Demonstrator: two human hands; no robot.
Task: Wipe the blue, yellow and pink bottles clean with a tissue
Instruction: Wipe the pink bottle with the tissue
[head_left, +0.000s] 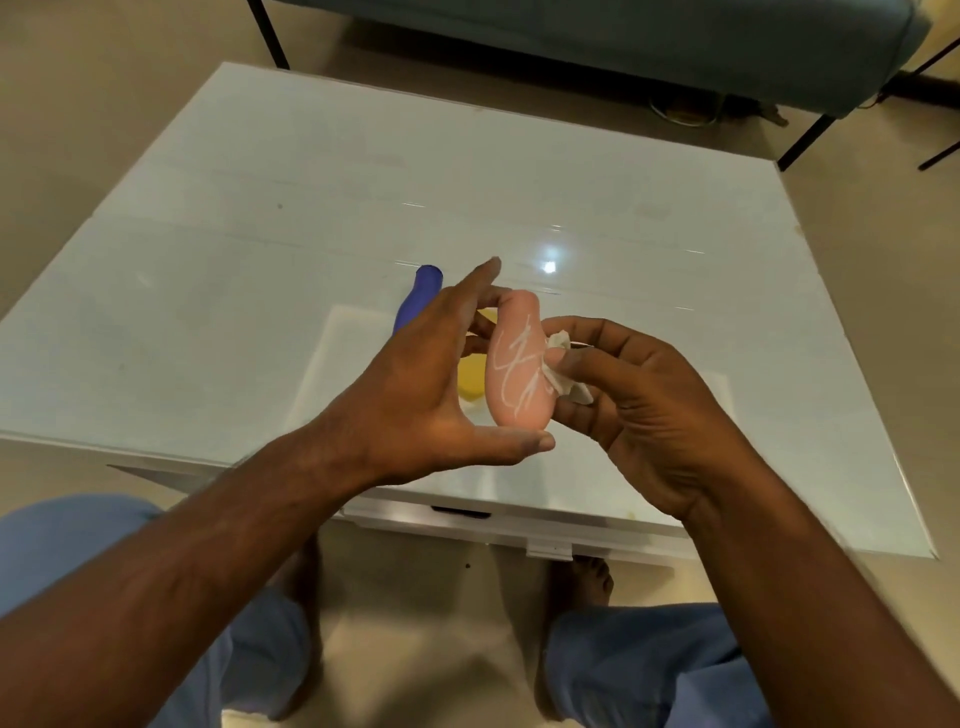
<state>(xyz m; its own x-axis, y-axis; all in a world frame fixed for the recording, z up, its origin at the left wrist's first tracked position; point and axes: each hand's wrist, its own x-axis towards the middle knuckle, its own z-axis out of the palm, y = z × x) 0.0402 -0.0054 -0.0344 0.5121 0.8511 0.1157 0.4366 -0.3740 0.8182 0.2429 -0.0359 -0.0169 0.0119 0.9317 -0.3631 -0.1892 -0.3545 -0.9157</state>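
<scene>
Both forearms come in from the bottom of the frame, over blue trouser legs (78, 561) and bare feet (582, 577) on the floor. Pink bottle (517, 371) is held in the air at frame centre, above the near edge of the white table (260, 218). Long axis near vertical, tilted slightly; narrow rounded end points up and away, wide base down toward the camera. White scribble marks run along its facing side. Left hand (415, 384) grasps the bottle: thumb under the base, fingers curled round the far side, index finger stretched straight up past the top. Right hand (639, 400) pinches a crumpled white tissue (561, 364) between thumb and fingers, pressed against the bottle's right side. Blue bottle (418, 301) lies on the table just behind the left hand, mostly hidden, its narrow end pointing toward the upper frame. Yellow bottle (471, 382) sits behind the pink one, largely blocked by hand and bottle. Bench with dark legs (675, 41) crosses the top of the frame.
</scene>
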